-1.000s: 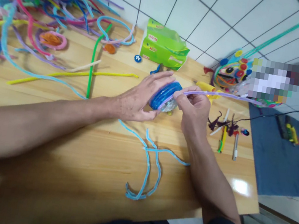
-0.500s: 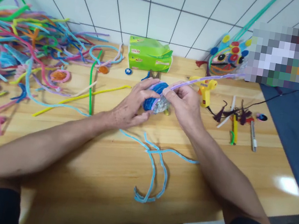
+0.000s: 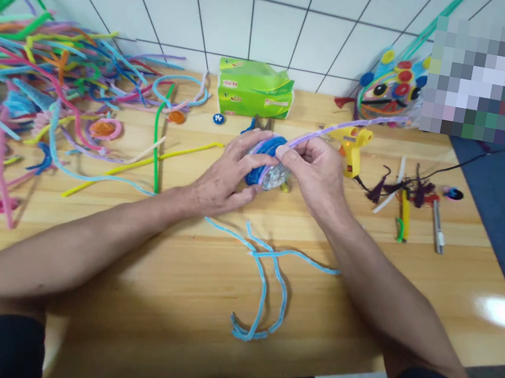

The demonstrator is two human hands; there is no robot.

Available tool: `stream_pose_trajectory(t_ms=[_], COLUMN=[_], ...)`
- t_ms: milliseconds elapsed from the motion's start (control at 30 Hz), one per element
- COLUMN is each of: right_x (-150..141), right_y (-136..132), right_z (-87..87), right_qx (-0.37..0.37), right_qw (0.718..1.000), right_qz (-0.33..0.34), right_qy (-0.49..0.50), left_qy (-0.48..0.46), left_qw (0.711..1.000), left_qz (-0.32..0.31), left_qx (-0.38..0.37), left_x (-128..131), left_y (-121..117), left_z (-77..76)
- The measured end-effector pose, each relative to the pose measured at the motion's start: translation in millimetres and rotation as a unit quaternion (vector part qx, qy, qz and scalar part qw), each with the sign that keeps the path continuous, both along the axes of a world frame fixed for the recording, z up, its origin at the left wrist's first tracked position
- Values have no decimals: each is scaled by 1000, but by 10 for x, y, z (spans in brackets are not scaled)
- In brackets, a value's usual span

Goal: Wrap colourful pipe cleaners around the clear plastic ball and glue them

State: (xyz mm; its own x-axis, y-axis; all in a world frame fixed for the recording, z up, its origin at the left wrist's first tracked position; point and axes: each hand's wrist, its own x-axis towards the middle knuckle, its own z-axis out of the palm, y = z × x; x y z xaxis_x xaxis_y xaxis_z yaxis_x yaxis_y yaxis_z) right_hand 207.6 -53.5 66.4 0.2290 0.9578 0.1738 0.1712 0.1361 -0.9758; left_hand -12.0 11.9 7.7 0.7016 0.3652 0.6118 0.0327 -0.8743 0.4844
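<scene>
My left hand is closed around a clear plastic bottle piece wrapped with blue pipe cleaner. Between the thumb and fingers of my right hand is a purple pipe cleaner, pressed against the edge of the blue wrapping. Its free end stretches up and to the right, and part of it follows the wrapping's rim. Pliers lie just behind my left hand, partly hidden by it. Light blue pipe cleaners lie loosely on the table in front of my hands.
A heap of coloured pipe cleaners fills the left side. At the back stands a green tissue pack. To the right are a yellow glue gun, a decorated face craft, dark tassels and a utility knife. A cord crosses there.
The camera view has turned and levelled, shifting the scene. My right thumb and fingers bring the purple pipe cleaner closer along the blue wrapping's edge; my left hand keeps its hold.
</scene>
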Motion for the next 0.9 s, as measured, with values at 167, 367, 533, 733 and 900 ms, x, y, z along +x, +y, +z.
stream_pose_trajectory(t_ms=[167,367,533,733,900], right_x=[1,17,-31,-139,-152], right_y=[4,3,-44,-149,-195], right_z=[1,3,21,-11,-69], right_qx=[5,6,31,56,102], right_qw=[1000,1000,999,990,965], right_qz=[4,13,4,-27,-38], right_qy=[-10,-20,-33,-128,-240], left_qy=[5,9,10,-5,-21], left_qw=[1000,1000,999,999,999], left_qz=[5,-10,6,35,41], left_qx=[-10,-19,-33,-37,-12], left_x=[-7,-14,-22,-5,21], left_y=[-10,-14,-1,25,31], left_z=[-6,27,46,19,-7])
